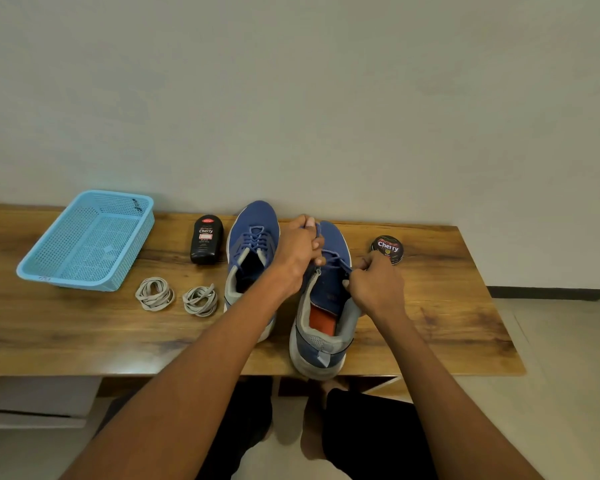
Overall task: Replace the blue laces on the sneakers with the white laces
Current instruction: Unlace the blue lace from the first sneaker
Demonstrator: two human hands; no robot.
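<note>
Two blue sneakers stand side by side on the wooden table (430,323), toes toward the wall. The left sneaker (253,244) keeps its blue lace crossed through the eyelets. My left hand (300,251) grips the blue lace of the right sneaker (329,306) over its toe end. My right hand (374,282) pinches the same blue lace (335,259) at the sneaker's right eyelets. Two coiled white laces lie left of the sneakers, one (155,293) further left and the other (200,300) nearer the shoes.
A light blue plastic basket (87,240) sits at the table's left end. A black Cherry polish bottle (206,244) stands beside the left sneaker. A round Cherry polish tin (388,249) lies to the right of my right hand. The wall runs right behind the table.
</note>
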